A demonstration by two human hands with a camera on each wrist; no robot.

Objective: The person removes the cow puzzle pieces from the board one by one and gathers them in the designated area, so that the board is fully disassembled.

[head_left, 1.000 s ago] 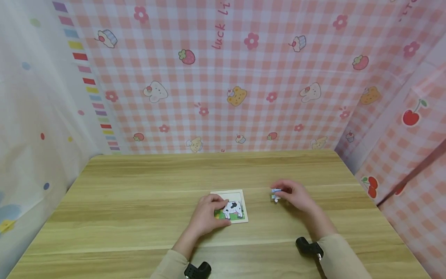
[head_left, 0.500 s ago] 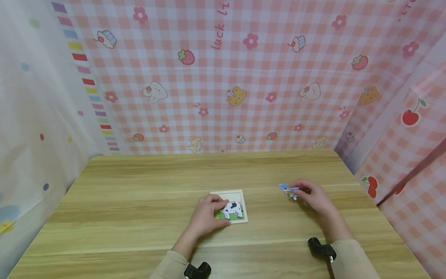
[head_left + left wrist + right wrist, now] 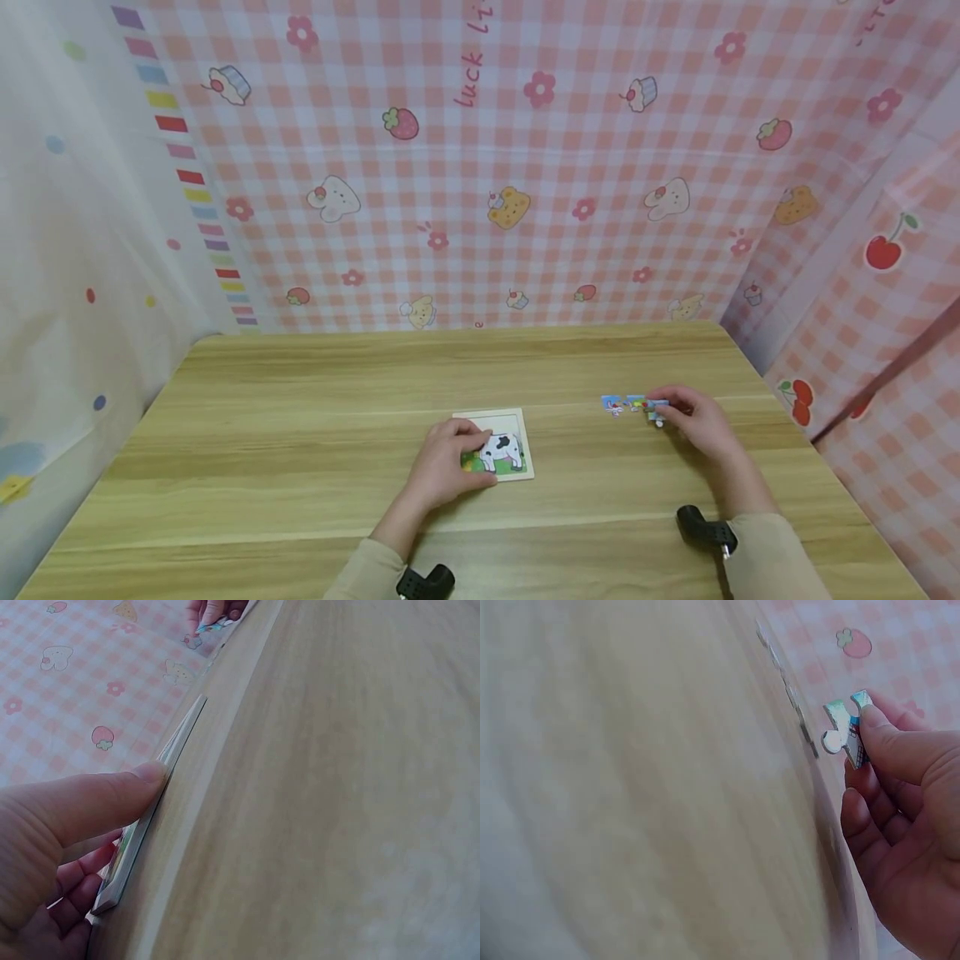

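Note:
A square jigsaw puzzle board (image 3: 528, 454) with a pale frame lies on the table, showing part of a black-and-white cow on green. My left hand (image 3: 444, 460) holds it from the left, thumb along the near edge and fingers across its left side, hiding that part. In the left wrist view the thumb presses the rim of the board (image 3: 148, 814). Farther right, my right hand (image 3: 699, 423) pinches a jigsaw piece (image 3: 846, 731) between thumb and fingers, just above the table. Beside it, loose jigsaw pieces (image 3: 611, 404) lie in a row, partly covered by the held one.
The wooden table (image 3: 300, 467) reaches back to a pink checked cloth (image 3: 450, 250) hanging behind it. More cloth hangs at the left and right sides. A black wrist camera (image 3: 705, 529) sits by the right sleeve, another (image 3: 427, 582) by the left.
My right hand has moved to the right with the pinched jigsaw piece, uncovering loose pieces on the table. The left hand and the board have stayed in place.

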